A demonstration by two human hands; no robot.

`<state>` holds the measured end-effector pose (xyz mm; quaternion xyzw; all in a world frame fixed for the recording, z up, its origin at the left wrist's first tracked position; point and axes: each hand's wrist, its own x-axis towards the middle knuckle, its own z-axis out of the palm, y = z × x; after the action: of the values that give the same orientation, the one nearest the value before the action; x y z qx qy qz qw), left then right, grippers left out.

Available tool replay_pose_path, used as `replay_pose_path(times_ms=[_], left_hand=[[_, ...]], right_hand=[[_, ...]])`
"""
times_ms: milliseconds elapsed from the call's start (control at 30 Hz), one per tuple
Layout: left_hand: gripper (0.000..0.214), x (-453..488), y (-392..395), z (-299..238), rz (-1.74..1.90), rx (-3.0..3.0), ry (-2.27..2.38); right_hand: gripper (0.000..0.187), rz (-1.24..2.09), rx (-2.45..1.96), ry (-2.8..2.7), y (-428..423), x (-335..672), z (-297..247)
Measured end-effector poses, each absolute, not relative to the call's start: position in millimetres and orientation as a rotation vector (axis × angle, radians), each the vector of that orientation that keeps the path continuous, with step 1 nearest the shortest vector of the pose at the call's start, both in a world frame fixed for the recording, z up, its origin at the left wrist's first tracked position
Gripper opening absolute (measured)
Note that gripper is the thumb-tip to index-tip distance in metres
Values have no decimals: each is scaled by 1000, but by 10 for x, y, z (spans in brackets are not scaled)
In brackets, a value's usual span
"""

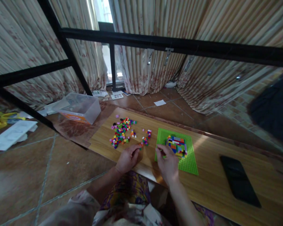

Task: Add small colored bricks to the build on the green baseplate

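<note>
My left hand (128,159) is low over the wooden board, thumb and forefinger pinched at some small orange and green toy bricks (141,146). To the right, my right hand (167,163) is closed with its fingertips together beside the left edge of a green studded baseplate (190,161). Anything between those fingertips is too small to make out. On the baseplate stands a low, multicoloured brick build (178,146), partly behind my right hand. A loose pile of colourful bricks (121,130) lies beyond my left hand, and a smaller cluster (146,138) sits between pile and baseplate.
A black phone (240,180) lies on the wooden board (209,175) at right. Behind the pile, at left, stands a clear plastic bin (87,108) with an orange label. A black metal frame (155,39) crosses in front of striped curtains (141,72). Papers (159,102) lie on the tiled floor.
</note>
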<state>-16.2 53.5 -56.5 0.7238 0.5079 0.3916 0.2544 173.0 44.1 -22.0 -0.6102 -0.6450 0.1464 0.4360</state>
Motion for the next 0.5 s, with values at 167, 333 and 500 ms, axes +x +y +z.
replay_pose_path(times_ms=[167,333,500], left_hand=[[23,-162,533,-577,1094,1986,1375],[23,-173,542,-592,1074,2022,1353],[23,-185,559,-599,1061,2034,1356]], right_hand=[[22,360,-1660,-1767,610,1365,-387],[23,339,-1700,-1808,721,1262,-447],[24,389,-1579,-1740,640,1306,-398]])
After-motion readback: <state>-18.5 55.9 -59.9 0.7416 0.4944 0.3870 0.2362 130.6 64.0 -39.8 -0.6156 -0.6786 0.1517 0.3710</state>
